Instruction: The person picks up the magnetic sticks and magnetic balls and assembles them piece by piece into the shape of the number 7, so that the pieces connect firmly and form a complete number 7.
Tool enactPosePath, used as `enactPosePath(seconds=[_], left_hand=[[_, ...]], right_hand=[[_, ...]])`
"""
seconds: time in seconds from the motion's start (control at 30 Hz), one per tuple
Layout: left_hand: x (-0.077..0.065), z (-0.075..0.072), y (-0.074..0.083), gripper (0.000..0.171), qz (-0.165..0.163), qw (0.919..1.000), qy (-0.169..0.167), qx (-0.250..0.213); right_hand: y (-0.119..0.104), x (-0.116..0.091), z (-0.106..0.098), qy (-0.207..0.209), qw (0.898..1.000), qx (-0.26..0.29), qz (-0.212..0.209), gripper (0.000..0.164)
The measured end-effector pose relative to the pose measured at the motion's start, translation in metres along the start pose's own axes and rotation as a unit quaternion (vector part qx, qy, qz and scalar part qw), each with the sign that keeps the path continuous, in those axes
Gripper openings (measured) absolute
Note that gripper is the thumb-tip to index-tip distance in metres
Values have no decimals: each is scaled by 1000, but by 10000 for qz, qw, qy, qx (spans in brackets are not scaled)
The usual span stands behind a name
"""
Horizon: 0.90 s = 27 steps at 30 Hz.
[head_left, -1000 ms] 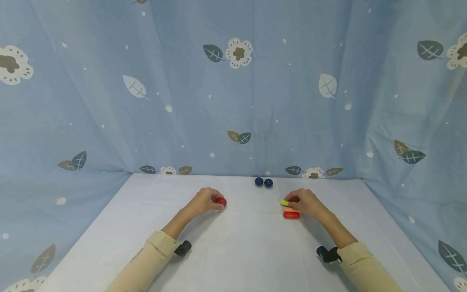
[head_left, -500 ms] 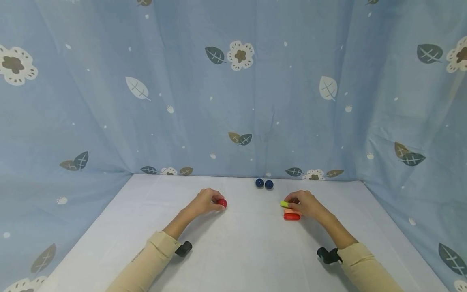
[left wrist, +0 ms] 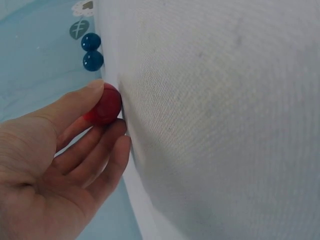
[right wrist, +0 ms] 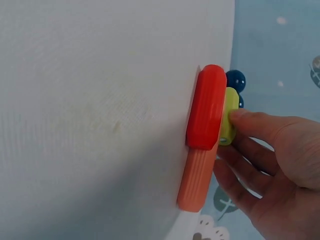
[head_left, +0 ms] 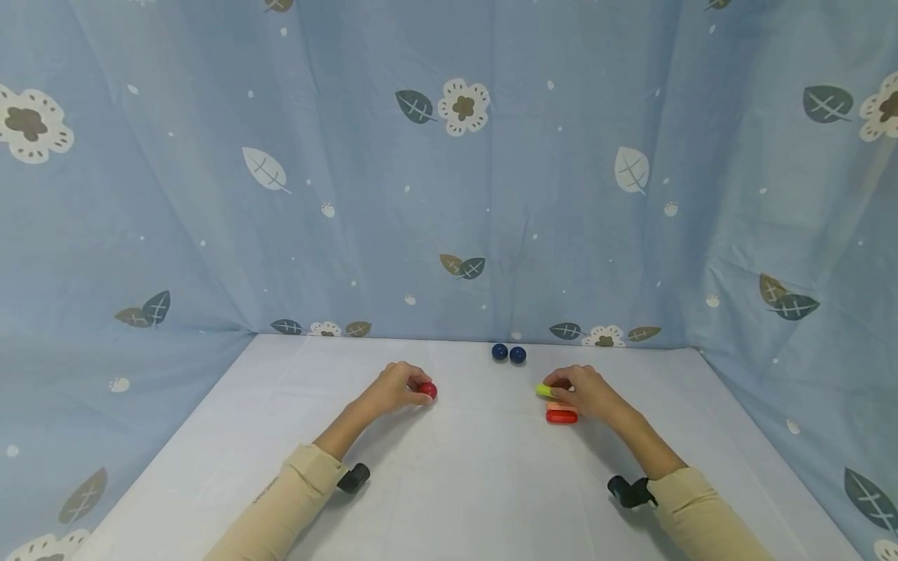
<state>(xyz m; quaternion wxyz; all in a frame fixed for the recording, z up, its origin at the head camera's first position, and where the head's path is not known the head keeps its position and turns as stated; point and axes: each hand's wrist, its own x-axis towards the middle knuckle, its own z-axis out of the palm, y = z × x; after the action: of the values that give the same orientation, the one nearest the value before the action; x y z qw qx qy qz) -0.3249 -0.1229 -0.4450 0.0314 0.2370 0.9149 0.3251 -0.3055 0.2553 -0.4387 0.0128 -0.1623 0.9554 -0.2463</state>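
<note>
Between pinching fingers (left wrist: 102, 147): in the left hand (head_left: 394, 387), a red ball (left wrist: 107, 105); in the right hand (head_left: 588, 392), a yellow-green block (right wrist: 229, 114).

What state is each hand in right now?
Left hand: closed, pinching the red ball.
Right hand: closed, pinching the yellow-green block.

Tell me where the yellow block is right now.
In the head view, the yellow block is right of centre, pinched by the right hand, just beyond the orange block and nearer the camera than the two blue balls.
</note>
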Motion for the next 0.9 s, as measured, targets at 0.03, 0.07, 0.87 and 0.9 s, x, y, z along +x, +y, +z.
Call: enactPosePath(seconds=[0.03, 0.07, 0.87, 0.9], left_hand=[[0, 0, 0, 30, 12, 10000, 11, -7], [0, 0, 0, 30, 12, 10000, 10, -20], [-1, -1, 1, 30, 182, 9998, 72, -34], [-1, -1, 1, 30, 175, 9998, 72, -34]], right_hand=[[0, 0, 0, 6, 10000, 3, -29, 20], [-1, 1, 0, 5, 10000, 15, -67, 20], [-29, 6, 12, 6, 9991, 28, -424, 19], [-31, 6, 12, 13, 9990, 16, -441, 19]])
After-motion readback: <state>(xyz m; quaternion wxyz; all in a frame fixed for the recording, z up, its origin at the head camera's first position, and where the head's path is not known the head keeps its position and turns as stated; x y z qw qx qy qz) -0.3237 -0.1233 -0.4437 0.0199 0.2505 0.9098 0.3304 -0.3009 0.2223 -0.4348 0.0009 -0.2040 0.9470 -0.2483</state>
